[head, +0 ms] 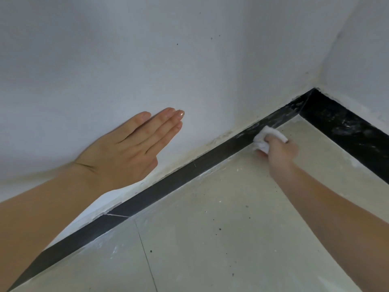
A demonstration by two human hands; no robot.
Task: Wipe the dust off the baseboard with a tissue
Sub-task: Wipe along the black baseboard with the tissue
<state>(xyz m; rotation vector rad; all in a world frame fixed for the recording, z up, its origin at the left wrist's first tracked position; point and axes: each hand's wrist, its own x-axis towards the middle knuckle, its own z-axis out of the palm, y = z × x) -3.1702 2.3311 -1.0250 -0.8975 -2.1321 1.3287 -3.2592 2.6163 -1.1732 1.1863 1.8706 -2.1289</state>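
- Down in the room's corner, from the head view, the black baseboard (168,186) runs from 7 o'clock up to the corner at about 2 o'clock. A second run (347,127) comes back down toward 3 o'clock.
- The white tissue (268,135) sits at roughly 2 o'clock, bunched in the right hand (280,150) and pressed against the baseboard's face just short of the corner.
- From where I stand, the long stretch below the tissue looks dark and fairly clean. The piece between tissue and corner, and the whole second run, show pale streaks, so I'd judge the wiping is partway along.
- To do this stroke well, I'd keep the wad flat on the face with light, even pressure and carry it one way into the corner.
- I'd turn it to a fresh side before the second run, or the dust may only smear. The top edge where board meets the white wall (105,60) probably wants a pass too.
- Right hand: the fingers are curled tight around the tissue, clutching it. The arm reaches out long from 5 o'clock over the pale floor tile (231,228), and the hand is slightly blurred.
- Left hand (126,148): it lies flat on the wall at about 9 o'clock, fingers straight and together, pointing toward 2 o'clock. It holds nothing and looks to me like a brace for the reach.
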